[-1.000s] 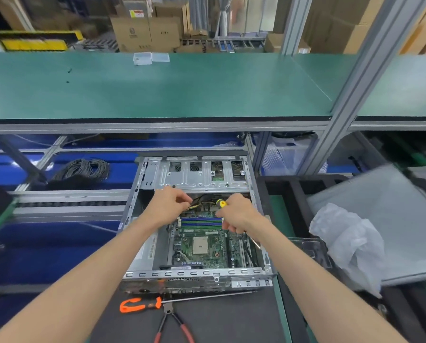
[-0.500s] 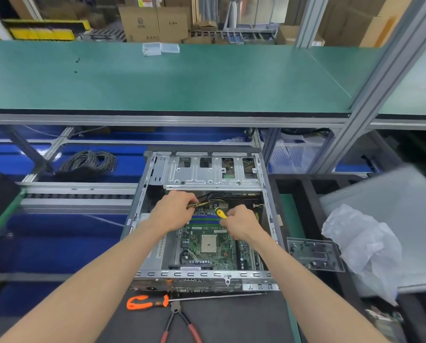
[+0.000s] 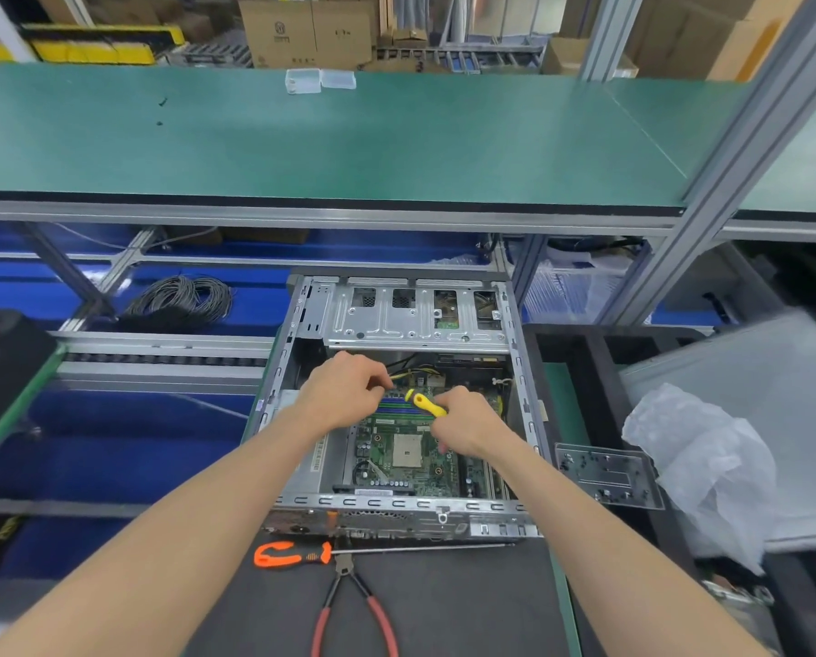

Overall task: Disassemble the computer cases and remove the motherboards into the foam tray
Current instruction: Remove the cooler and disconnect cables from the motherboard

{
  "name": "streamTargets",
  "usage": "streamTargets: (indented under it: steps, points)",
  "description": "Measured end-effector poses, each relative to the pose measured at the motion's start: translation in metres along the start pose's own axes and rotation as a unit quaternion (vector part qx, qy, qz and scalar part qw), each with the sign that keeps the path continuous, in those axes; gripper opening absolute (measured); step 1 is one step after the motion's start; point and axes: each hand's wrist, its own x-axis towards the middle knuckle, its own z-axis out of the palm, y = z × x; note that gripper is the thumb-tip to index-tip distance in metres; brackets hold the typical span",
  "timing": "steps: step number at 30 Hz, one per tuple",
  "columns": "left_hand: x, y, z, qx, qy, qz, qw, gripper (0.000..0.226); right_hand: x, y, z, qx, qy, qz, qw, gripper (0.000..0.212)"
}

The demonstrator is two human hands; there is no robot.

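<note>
Two hands work inside the open computer case at the centre of the frame, and we judge the main risk to be the cables. Our left hand pinches at the yellow and black wires near the upper edge of the motherboard; a hard tug could bend a connector or tear the socket off the board. Our right hand is curled round a yellow-handled tool, and if its tip, hidden under the fingers, slips, it could scratch traces or chips.

The motherboard lies flat on the case floor, directly beneath both hands, its processor socket just below and between the two wrists. It appears to be seated in the case, so lifting it out is not yet possible. What we take for the black foam tray sits to the right of the case, just beside it.
</note>
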Motion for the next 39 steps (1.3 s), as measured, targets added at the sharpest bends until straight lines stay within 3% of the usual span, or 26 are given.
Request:
streamTargets:
  steps: [4,7,10,15,19,25,33,39]
  points:
    - [-0.003,-0.002,-0.002,-0.007,0.014,-0.002,1.000,0.023,0.000,0.006,0.010,-0.108,-0.039,-0.005,0.993,0.015]
    - [-0.002,-0.001,-0.002,-0.022,0.013,-0.001,1.000,0.022,-0.004,0.009,0.016,-0.196,-0.055,-0.012,0.979,0.041]
    - [-0.004,-0.002,-0.002,-0.025,0.008,-0.001,1.000,0.021,-0.005,0.013,0.022,-0.266,-0.079,-0.016,0.961,0.050]
    - [-0.003,-0.002,-0.002,-0.030,0.013,-0.005,0.999,0.021,-0.005,0.013,0.017,-0.267,-0.036,-0.048,0.962,0.049]
    - [-0.002,-0.001,-0.003,-0.012,0.004,-0.003,1.000,0.022,-0.007,0.013,0.018,-0.300,-0.107,-0.047,0.947,0.057]
    - [-0.001,-0.001,-0.001,0.000,0.003,0.000,1.000,0.021,-0.008,0.011,0.017,-0.351,-0.136,-0.048,0.925,0.058]
    - [-0.002,0.000,-0.002,0.000,-0.002,-0.003,1.000,0.021,-0.008,0.011,0.016,-0.282,-0.100,-0.063,0.952,0.059]
    - [-0.005,-0.001,-0.003,-0.032,0.004,-0.013,0.999,0.021,-0.011,0.008,0.014,-0.168,-0.023,-0.085,0.982,0.037]
